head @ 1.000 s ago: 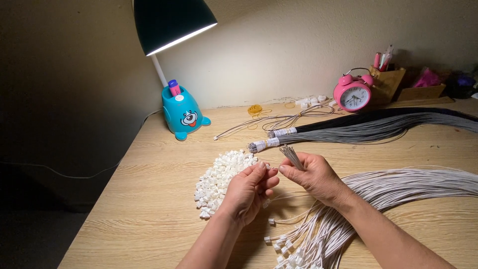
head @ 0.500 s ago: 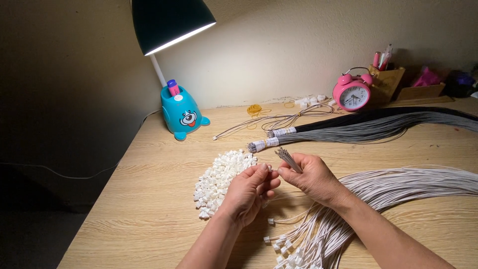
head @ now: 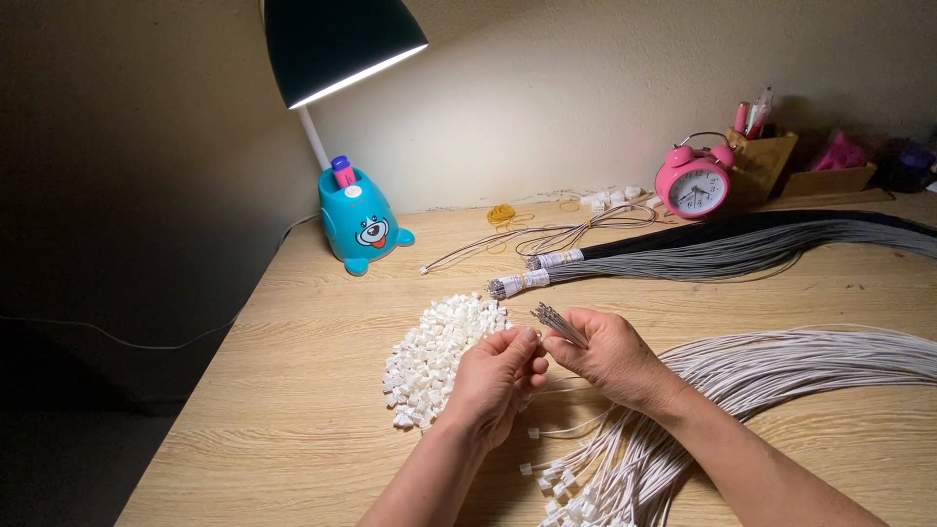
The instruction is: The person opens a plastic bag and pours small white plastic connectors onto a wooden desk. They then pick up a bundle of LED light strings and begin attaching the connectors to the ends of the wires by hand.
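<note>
We see our right hand point(head: 610, 356) closed around a small bunch of thin wires point(head: 558, 324), their bare metal tips fanning out up and to the left above the fist. Our left hand point(head: 498, 376) meets it fingertip to fingertip, thumb and forefinger pinched together just beside the tips; it may hold a small white piece there, but the view is too fine to tell. Just left of both hands lies a heap of white plastic connectors point(head: 439, 351) on the wooden table point(head: 312, 390). Below the right wrist spreads a sheaf of white wires point(head: 781, 366) with connectors fitted. Farther back lie grey and black wire bundles point(head: 722, 249), a pink alarm clock point(head: 693, 185) and a blue lamp base point(head: 359, 220).
</note>
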